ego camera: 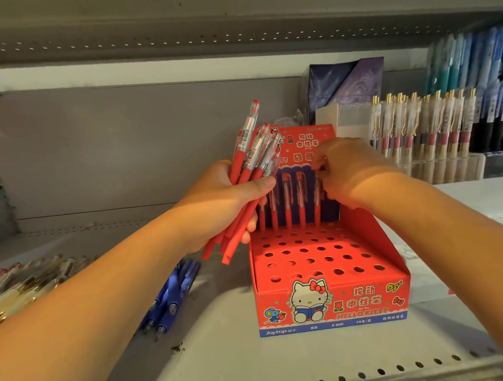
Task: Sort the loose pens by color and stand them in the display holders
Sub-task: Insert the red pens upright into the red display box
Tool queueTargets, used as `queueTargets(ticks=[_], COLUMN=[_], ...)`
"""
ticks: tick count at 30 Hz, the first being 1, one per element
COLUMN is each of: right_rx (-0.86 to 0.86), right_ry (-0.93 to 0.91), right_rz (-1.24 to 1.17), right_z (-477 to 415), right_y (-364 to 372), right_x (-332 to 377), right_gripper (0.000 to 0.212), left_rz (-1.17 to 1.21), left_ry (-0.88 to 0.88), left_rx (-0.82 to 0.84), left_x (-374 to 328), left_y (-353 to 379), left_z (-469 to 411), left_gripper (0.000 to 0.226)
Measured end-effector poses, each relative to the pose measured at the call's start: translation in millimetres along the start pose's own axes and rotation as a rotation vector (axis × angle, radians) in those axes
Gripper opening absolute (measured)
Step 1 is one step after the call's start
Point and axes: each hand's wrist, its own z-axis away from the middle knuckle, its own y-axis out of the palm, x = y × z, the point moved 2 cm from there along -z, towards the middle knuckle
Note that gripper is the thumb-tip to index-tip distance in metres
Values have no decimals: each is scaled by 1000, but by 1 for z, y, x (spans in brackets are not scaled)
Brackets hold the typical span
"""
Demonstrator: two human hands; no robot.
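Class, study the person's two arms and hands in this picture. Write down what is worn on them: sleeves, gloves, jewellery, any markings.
Nothing worn shows. The left hand and right hand are bare, without gloves. The left forearm and right forearm are uncovered to the picture's edge: no sleeves, watch, bracelet or markings in view. Any ring is too small to tell.

- where do we have our left hand (230, 199)?
- raised, with the forearm reaching in from the lower left; our fingers and thumb wrap round a bunch of red pens (252, 161).
- and our right hand (349, 169)?
- a little higher, its back towards us, wrist bent, fingertips curled down and pinching the top of a standing pen (318, 205).
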Motion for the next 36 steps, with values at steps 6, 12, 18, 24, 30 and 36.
queueTargets(ticks=[6, 12, 18, 24, 30, 36], right_rx=[-19, 180, 206, 19, -302, -295], right_ry=[-87, -119, -56, 6, -99, -146], right_rz=[-765, -1194, -1537, -1563, -826, -377], right_z=[5, 10, 9, 4, -3, -2], right_y=[0, 8, 2, -11, -18, -10], right_x=[15, 23, 22, 15, 3, 1], right_gripper=[13, 10, 10, 17, 29, 26], left_rz=[-29, -15, 40, -32, -66, -58], left_ry=[3, 12, 4, 38, 34, 17], left_rx=[27, 40, -22, -109, -155, -134], left_x=[-5, -4, 0, 3, 6, 8], left_y=[2, 1, -3, -7, -11, -8], left_z=[3, 3, -2, -7, -10, -8], left_gripper=[20, 21, 23, 25, 21, 20])
